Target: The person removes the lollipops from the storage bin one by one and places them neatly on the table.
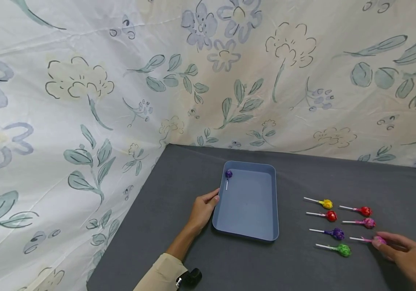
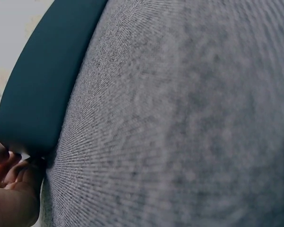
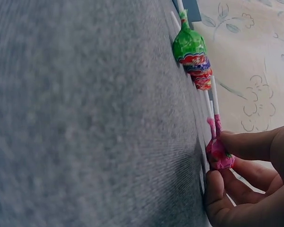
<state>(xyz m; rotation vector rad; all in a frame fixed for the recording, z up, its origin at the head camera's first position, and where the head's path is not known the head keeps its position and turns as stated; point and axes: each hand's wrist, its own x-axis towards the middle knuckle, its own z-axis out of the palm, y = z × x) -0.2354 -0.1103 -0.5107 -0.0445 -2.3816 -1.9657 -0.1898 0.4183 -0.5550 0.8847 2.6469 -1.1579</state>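
My left hand (image 1: 201,211) grips the left rim of a blue-grey rectangular tray (image 1: 249,206), thumb on the edge. In the left wrist view, the fingers (image 2: 12,205) meet a corner of the tray (image 2: 38,85). A purple lollipop (image 1: 229,174) lies inside the tray at its upper left. On the right, my right hand (image 1: 409,254) pinches the wrapped head of a pink lollipop (image 3: 220,153) between thumb and fingers, close to the cloth. Its white stick points left. Beside it lie a green lollipop (image 1: 344,250), a purple lollipop (image 1: 337,233) and another pink lollipop (image 1: 369,222).
Farther back in the two columns are a yellow lollipop (image 1: 326,203) and two red lollipops, one at the left (image 1: 331,216) and one at the right (image 1: 366,211). Dark grey cloth (image 1: 288,266) covers the table. Floral fabric (image 1: 200,81) hangs behind and at the left.
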